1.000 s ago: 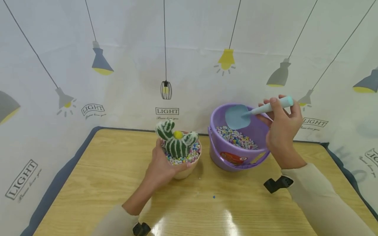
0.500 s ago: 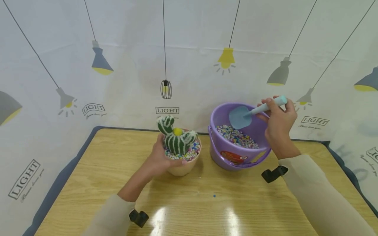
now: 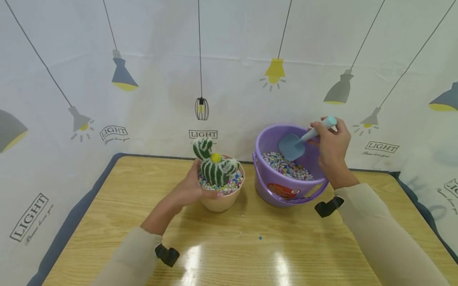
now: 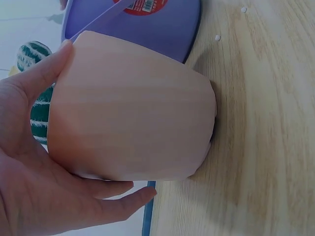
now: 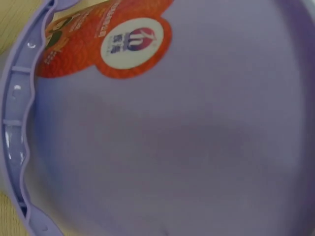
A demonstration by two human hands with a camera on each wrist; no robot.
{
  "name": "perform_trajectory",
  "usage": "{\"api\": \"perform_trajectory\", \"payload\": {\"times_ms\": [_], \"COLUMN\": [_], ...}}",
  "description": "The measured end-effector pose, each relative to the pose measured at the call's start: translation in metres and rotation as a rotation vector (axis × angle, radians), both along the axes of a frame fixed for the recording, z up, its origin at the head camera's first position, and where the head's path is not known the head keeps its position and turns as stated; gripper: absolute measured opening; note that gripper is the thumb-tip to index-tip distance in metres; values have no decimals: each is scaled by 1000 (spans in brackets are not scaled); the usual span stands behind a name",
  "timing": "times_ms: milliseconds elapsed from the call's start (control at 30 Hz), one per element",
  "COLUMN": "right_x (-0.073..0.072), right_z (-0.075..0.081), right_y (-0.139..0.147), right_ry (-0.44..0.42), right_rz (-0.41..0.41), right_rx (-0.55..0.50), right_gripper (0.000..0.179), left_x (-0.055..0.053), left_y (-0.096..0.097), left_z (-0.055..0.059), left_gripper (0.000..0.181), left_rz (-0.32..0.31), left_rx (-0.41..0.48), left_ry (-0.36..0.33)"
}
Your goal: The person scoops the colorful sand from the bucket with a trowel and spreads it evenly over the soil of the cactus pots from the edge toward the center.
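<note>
My left hand point(image 3: 189, 188) grips the upper side of a peach flowerpot point(image 3: 220, 203), its thumb along the near rim. In the pot stands a green knitted cactus point(image 3: 214, 171) with white stripes and a yellow tuft, set among colourful pebbles. The left wrist view shows the flowerpot point(image 4: 133, 108) from the side, thumb and fingers around its rim. My right hand point(image 3: 333, 145) holds the pale blue handle of a small shovel point(image 3: 291, 147) over the purple bucket point(image 3: 282, 178). The blade is inside the bucket, low over the colourful pebbles point(image 3: 286, 165). Only the bucket wall point(image 5: 187, 137) fills the right wrist view.
The wooden table point(image 3: 222, 254) backs onto a white cloth point(image 3: 229, 79) printed with lamps. A blue pebble point(image 3: 260, 238) lies loose on the table. The bucket's handle point(image 3: 304, 200) hangs down its front.
My right hand has moved left and the shovel's blade has gone lower in the bucket. The flowerpot has shifted slightly away from me and tilts less, with my left hand still holding it.
</note>
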State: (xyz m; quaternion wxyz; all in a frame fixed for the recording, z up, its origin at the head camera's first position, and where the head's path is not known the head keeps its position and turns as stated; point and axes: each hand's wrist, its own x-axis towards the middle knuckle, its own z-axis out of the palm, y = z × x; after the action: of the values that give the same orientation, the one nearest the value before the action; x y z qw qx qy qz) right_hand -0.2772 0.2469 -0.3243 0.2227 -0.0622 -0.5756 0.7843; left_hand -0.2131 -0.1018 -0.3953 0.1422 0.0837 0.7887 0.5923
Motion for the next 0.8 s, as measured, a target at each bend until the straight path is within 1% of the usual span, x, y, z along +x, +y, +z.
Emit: {"api": "perform_trajectory", "payload": {"times_ms": [100, 200, 267, 467, 633, 700, 800], "right_x": [-1, -3, -3, -4, -5, -6, -6], "right_z": [1, 1, 1, 0, -1, -1, -2], "right_y": [0, 0, 0, -1, -1, 0, -1], "right_ry": [-16, -34, -56, -129, -181, -201, -225], "right_rz": [1, 0, 5, 45, 57, 56, 57], "right_rx": [14, 28, 61, 199, 277, 325, 438], "right_gripper": [18, 18, 18, 18, 20, 20, 14], "left_x": [-2, -4, -5, -8, -10, -12, -13], "left_y": [-2, -3, -4, -6, -7, -8, -8], "left_z": [-1, -1, -2, -2, -2, -2, -1], "left_gripper": [118, 120, 121, 120, 122, 122, 121], "left_rz": [-17, -32, -39, -53, -64, -69, -77], "left_rx": [14, 3, -6, -12, -11, -6, -1], "left_ry": [-14, -36, -44, -47, -49, -53, -63]}}
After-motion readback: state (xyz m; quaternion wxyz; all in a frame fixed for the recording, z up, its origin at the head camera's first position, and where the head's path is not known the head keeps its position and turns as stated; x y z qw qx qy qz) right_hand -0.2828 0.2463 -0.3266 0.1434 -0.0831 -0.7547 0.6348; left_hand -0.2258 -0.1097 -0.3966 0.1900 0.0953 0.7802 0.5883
